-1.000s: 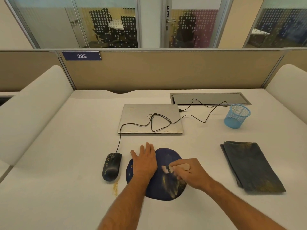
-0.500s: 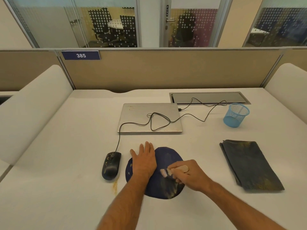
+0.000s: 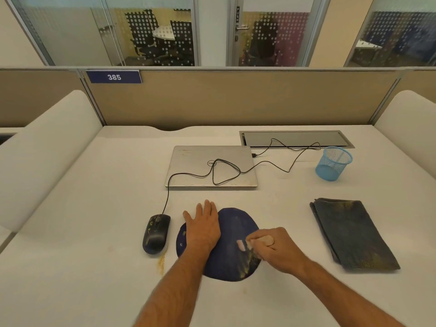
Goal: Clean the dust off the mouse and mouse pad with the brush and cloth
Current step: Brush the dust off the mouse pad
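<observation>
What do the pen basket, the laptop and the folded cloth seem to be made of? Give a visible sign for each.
Pen basket: probably painted blue wire mesh; the desk shows through its fine grid.
Laptop: likely metal or silver-finished plastic; smooth, matte grey lid.
Folded cloth: soft woven fabric, dark grey, limp layered edges, yellow dust clinging.

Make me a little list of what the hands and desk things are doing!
left hand: flat, pressing on the pad
right hand: grips the brush, bristles on the pad
mouse: left of the pad, with yellow dust
cloth: folded, right of the pad, untouched
laptop: closed, behind the pad
cup: blue mesh, far right
</observation>
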`<state>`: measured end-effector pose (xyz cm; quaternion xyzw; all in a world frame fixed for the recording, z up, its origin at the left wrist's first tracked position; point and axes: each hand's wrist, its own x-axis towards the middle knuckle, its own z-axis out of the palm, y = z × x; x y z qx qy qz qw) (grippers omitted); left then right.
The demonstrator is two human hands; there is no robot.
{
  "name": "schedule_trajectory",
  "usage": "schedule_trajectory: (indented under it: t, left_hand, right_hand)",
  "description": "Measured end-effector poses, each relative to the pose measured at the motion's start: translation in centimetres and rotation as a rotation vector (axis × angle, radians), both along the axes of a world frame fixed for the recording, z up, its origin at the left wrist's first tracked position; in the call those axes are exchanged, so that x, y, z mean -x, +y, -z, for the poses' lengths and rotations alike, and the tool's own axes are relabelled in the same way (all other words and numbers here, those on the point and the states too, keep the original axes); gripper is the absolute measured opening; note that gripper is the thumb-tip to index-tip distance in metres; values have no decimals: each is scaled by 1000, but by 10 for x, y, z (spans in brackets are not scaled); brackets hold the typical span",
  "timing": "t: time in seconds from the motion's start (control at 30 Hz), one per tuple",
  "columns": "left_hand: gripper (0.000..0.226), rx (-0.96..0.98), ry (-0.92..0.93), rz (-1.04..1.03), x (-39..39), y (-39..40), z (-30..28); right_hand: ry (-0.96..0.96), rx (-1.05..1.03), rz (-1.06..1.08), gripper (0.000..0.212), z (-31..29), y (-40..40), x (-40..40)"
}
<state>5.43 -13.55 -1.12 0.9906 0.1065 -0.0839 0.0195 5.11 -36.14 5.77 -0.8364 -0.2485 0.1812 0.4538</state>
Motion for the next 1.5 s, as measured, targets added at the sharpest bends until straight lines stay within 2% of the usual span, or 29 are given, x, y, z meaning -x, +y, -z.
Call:
schedule_trajectory:
  t: [0.17, 0.23, 0.33, 0.43, 0.6, 0.67, 0.73, 0.83, 1.0, 1.13, 1.2, 1.37, 1.5]
  left_hand:
    - [62, 1, -1, -1, 0, 0, 0]
    - [62, 1, -4, -1, 0, 0, 0]
    - [61, 3, -8, -6, 0, 0, 1]
    - [61, -6, -4, -3, -1, 0, 1]
    - [61, -9, -10, -4, 0, 0, 2]
    - [61, -9, -9, -4, 0, 0, 2]
    - [61, -11, -4, -3, -1, 0, 2]
    - [62, -10, 3, -5, -1, 0, 3]
    - [62, -6, 1, -10, -1, 1, 3]
    - [61, -2, -3, -9, -1, 0, 4]
    - [61, -1, -5, -10, -1, 0, 4]
    - [61, -5, 3, -16, -1, 0, 4]
    - [60, -16, -9, -13, 0, 0, 4]
  right_hand:
    - [182, 166, -148, 23, 2, -11, 3]
    - [235, 135, -122, 23, 0, -15, 1]
    - [127, -24, 29, 22, -1, -16, -5]
    - [2, 26, 27, 22, 0, -17, -9]
    - [226, 158, -102, 20, -3, -23, -6]
    - [200, 76, -26, 21, -6, -24, -9]
    - [95, 8, 83, 22, -6, -24, -12]
    - [-16, 95, 96, 23, -5, -24, -13]
    - [188, 184, -15, 21, -12, -30, -12]
    - [93, 20, 143, 21, -15, -30, -15]
    - [12, 68, 143, 22, -13, -29, -15]
    - [184, 196, -1, 20, -12, -33, -15]
    - [73, 58, 177, 22, -11, -33, -18]
